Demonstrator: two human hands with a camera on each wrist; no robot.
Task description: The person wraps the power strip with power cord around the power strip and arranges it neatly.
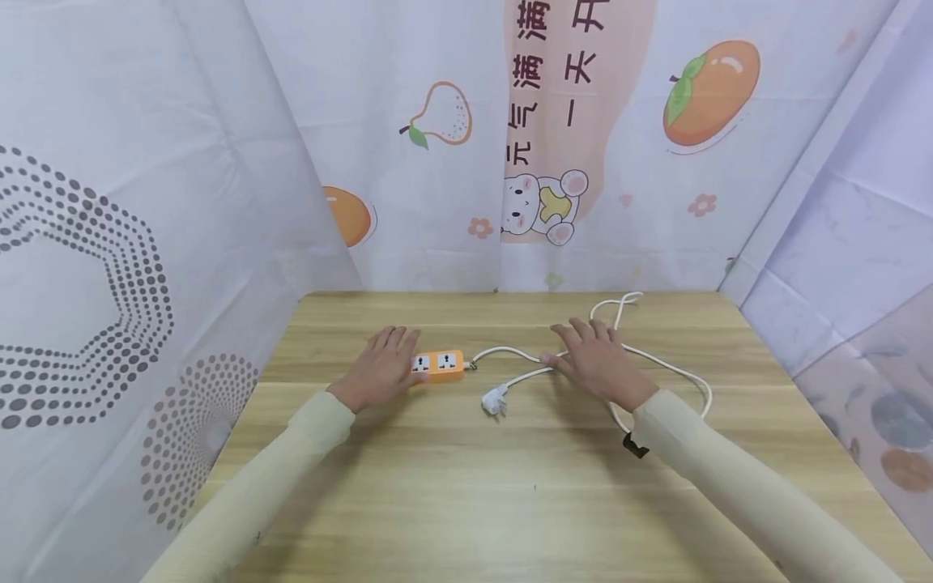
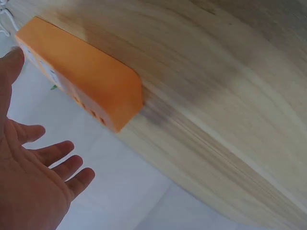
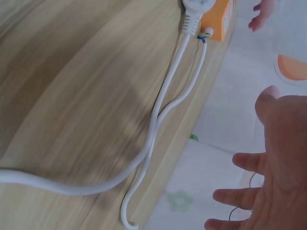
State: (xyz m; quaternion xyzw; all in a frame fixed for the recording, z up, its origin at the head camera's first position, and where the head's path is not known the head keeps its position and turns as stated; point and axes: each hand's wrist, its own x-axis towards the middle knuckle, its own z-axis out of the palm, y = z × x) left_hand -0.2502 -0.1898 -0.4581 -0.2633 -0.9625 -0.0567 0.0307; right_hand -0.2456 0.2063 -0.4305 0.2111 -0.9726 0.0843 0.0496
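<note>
An orange power strip (image 1: 445,378) with white sockets lies on the wooden table. My left hand (image 1: 381,368) hovers over its left end with fingers spread; in the left wrist view the palm (image 2: 29,177) holds nothing. From the strip's right end runs a white cable (image 1: 503,349), with a knot of coloured wire (image 3: 203,36) where it leaves the strip. The white plug (image 1: 494,400) lies just right of the strip. Over the cable's middle is my right hand (image 1: 599,362), fingers apart and grasping nothing; it hides part of the cable.
Loops of the cable (image 1: 681,371) spread to the right and toward the back edge. A small dark piece (image 1: 636,445) shows beside the right sleeve. Printed curtains (image 1: 437,202) hang behind the wooden table (image 1: 466,502) and on both sides.
</note>
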